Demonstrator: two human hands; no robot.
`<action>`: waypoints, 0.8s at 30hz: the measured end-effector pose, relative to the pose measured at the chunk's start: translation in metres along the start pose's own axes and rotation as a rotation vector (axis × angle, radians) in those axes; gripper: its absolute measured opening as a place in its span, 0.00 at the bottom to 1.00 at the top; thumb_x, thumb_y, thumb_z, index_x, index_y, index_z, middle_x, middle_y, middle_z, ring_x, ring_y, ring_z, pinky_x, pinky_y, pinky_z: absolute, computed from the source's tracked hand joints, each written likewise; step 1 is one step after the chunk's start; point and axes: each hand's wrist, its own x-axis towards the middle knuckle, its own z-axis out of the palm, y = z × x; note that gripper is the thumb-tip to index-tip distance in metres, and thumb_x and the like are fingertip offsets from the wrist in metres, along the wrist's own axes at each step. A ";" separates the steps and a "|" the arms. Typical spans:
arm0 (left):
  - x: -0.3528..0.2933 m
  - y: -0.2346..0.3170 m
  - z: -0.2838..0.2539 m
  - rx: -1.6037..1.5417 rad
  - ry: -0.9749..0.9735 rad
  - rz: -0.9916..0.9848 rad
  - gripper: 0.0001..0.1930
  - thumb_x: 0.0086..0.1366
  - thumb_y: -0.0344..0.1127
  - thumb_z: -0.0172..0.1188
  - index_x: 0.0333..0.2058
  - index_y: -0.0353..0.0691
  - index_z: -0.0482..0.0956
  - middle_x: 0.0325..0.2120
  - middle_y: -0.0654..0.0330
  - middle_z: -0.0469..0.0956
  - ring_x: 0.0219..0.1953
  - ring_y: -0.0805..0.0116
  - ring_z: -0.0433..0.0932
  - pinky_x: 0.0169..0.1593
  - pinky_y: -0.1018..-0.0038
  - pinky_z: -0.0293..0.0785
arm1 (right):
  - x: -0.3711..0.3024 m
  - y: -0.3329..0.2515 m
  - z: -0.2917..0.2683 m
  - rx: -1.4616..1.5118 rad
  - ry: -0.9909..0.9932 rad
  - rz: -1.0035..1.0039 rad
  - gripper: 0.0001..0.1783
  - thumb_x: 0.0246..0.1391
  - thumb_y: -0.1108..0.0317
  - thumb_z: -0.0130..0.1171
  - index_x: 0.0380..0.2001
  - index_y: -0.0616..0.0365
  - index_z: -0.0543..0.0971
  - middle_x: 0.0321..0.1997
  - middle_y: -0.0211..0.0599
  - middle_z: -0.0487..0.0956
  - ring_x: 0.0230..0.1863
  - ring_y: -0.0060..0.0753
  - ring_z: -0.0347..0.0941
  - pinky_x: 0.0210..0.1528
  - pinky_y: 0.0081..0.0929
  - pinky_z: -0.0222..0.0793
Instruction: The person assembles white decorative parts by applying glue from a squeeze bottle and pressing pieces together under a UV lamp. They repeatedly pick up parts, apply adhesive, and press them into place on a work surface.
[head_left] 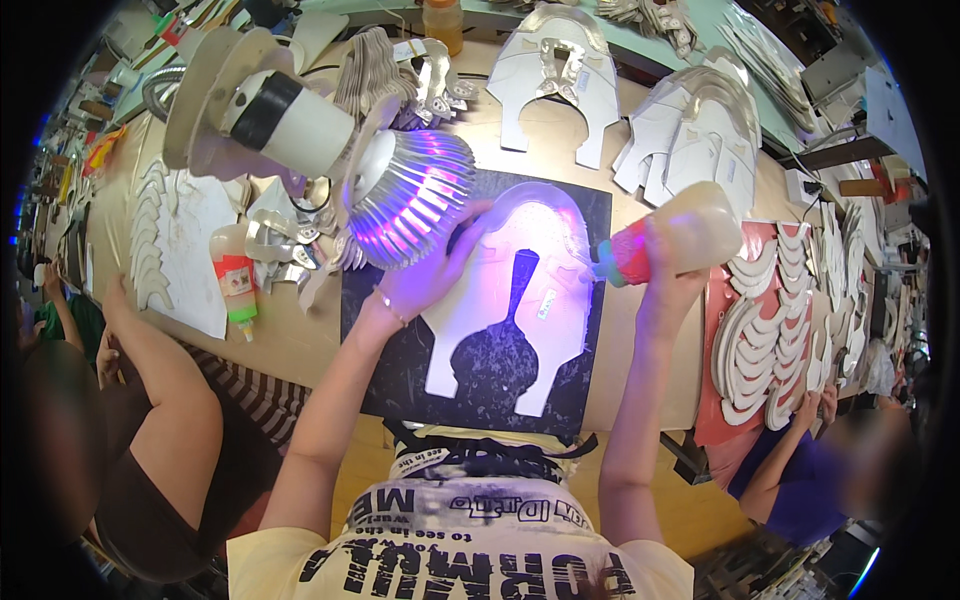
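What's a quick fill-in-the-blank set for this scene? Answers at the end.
1. The raised squeeze bottle is in the ____ hand.
2. The purple-lit cut-out piece lies on a ____ board.
3. The finned lamp is to the ____ of that bottle.
4. At right, crescent-shaped pieces lie on a ____ sheet.

Missing words: right; black; left; red.

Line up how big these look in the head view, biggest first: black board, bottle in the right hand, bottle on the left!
1. Black board
2. Held bottle, right hand
3. Left-side bottle
Nearness may make the held bottle look bigger.
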 end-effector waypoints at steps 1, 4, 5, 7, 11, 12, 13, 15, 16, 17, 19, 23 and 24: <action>0.006 -0.001 0.004 -0.055 -0.008 0.019 0.12 0.65 0.34 0.59 0.47 0.39 0.81 0.30 0.58 0.76 0.34 0.60 0.74 0.43 0.67 0.67 | -0.002 0.000 0.006 -0.029 0.004 -0.036 0.19 0.47 0.65 0.74 0.40 0.61 0.78 0.38 0.33 0.80 0.38 0.24 0.78 0.43 0.25 0.75; 0.019 -0.002 0.014 -0.042 -0.035 0.049 0.13 0.66 0.34 0.57 0.48 0.41 0.80 0.32 0.56 0.76 0.39 0.57 0.76 0.46 0.64 0.68 | 0.000 0.003 0.021 -0.178 -0.170 -0.134 0.20 0.45 0.62 0.76 0.36 0.62 0.81 0.34 0.34 0.83 0.34 0.26 0.81 0.38 0.25 0.76; 0.021 -0.001 0.018 -0.009 -0.044 0.044 0.13 0.66 0.33 0.57 0.48 0.41 0.80 0.32 0.56 0.76 0.39 0.57 0.76 0.46 0.64 0.68 | 0.001 0.004 0.025 -0.240 -0.258 -0.165 0.21 0.44 0.60 0.77 0.36 0.62 0.82 0.32 0.35 0.84 0.32 0.26 0.82 0.37 0.25 0.76; 0.022 -0.002 0.023 0.037 -0.071 0.008 0.13 0.66 0.33 0.57 0.48 0.43 0.80 0.32 0.57 0.75 0.39 0.57 0.75 0.45 0.64 0.67 | 0.005 0.009 0.032 -0.283 -0.290 -0.261 0.20 0.43 0.60 0.77 0.34 0.62 0.82 0.30 0.35 0.84 0.29 0.28 0.82 0.35 0.26 0.77; 0.015 -0.005 0.027 -0.019 -0.034 -0.006 0.14 0.66 0.34 0.57 0.49 0.43 0.80 0.32 0.58 0.76 0.40 0.57 0.76 0.47 0.63 0.66 | 0.006 0.016 0.035 -0.371 -0.349 -0.317 0.21 0.42 0.59 0.78 0.34 0.62 0.83 0.29 0.37 0.84 0.29 0.32 0.83 0.35 0.27 0.77; 0.014 -0.006 0.028 -0.018 -0.020 0.004 0.14 0.66 0.34 0.57 0.49 0.43 0.80 0.33 0.58 0.76 0.40 0.57 0.76 0.48 0.63 0.66 | 0.006 0.016 0.034 -0.402 -0.369 -0.357 0.21 0.42 0.59 0.78 0.34 0.62 0.83 0.29 0.37 0.84 0.29 0.32 0.83 0.36 0.27 0.77; 0.014 -0.008 0.028 -0.017 -0.007 0.015 0.14 0.66 0.34 0.57 0.49 0.44 0.80 0.33 0.58 0.76 0.41 0.58 0.76 0.48 0.63 0.66 | 0.006 0.017 0.032 -0.433 -0.389 -0.396 0.21 0.42 0.59 0.78 0.34 0.61 0.83 0.29 0.37 0.84 0.29 0.33 0.83 0.36 0.28 0.77; 0.014 -0.010 0.030 0.008 0.001 0.022 0.15 0.66 0.35 0.57 0.50 0.44 0.80 0.35 0.57 0.77 0.42 0.58 0.76 0.49 0.63 0.65 | 0.005 0.018 0.028 -0.453 -0.416 -0.414 0.21 0.41 0.59 0.78 0.34 0.61 0.83 0.29 0.38 0.84 0.29 0.34 0.83 0.36 0.29 0.77; 0.014 -0.011 0.030 -0.007 -0.009 0.006 0.15 0.66 0.35 0.57 0.50 0.44 0.81 0.35 0.57 0.77 0.42 0.58 0.76 0.49 0.63 0.65 | 0.004 0.018 0.026 -0.442 -0.426 -0.391 0.21 0.41 0.59 0.78 0.34 0.61 0.83 0.29 0.38 0.84 0.29 0.35 0.83 0.37 0.29 0.77; 0.014 -0.012 0.031 -0.021 -0.018 -0.009 0.15 0.66 0.35 0.57 0.50 0.44 0.81 0.35 0.57 0.77 0.42 0.58 0.76 0.50 0.63 0.65 | 0.004 0.019 0.025 -0.430 -0.436 -0.370 0.21 0.41 0.58 0.78 0.33 0.61 0.83 0.29 0.38 0.84 0.30 0.35 0.83 0.37 0.29 0.77; 0.012 -0.013 0.031 -0.036 -0.024 -0.042 0.14 0.66 0.36 0.57 0.50 0.44 0.81 0.35 0.57 0.77 0.42 0.58 0.76 0.50 0.62 0.65 | 0.003 0.021 0.026 -0.423 -0.385 -0.443 0.20 0.42 0.59 0.78 0.33 0.61 0.83 0.29 0.37 0.84 0.30 0.34 0.83 0.37 0.28 0.77; 0.012 -0.013 0.032 -0.016 0.010 0.014 0.14 0.66 0.36 0.58 0.49 0.44 0.81 0.34 0.58 0.77 0.42 0.58 0.76 0.51 0.62 0.64 | 0.001 0.025 0.034 -0.328 -0.335 -0.332 0.20 0.43 0.60 0.77 0.35 0.62 0.82 0.29 0.36 0.85 0.31 0.31 0.83 0.36 0.26 0.77; 0.012 -0.013 0.032 -0.014 0.014 0.020 0.14 0.66 0.36 0.58 0.49 0.44 0.81 0.34 0.58 0.77 0.42 0.58 0.76 0.50 0.62 0.64 | 0.002 0.024 0.034 -0.326 -0.337 -0.324 0.19 0.44 0.61 0.77 0.35 0.62 0.82 0.29 0.36 0.85 0.30 0.30 0.83 0.36 0.26 0.77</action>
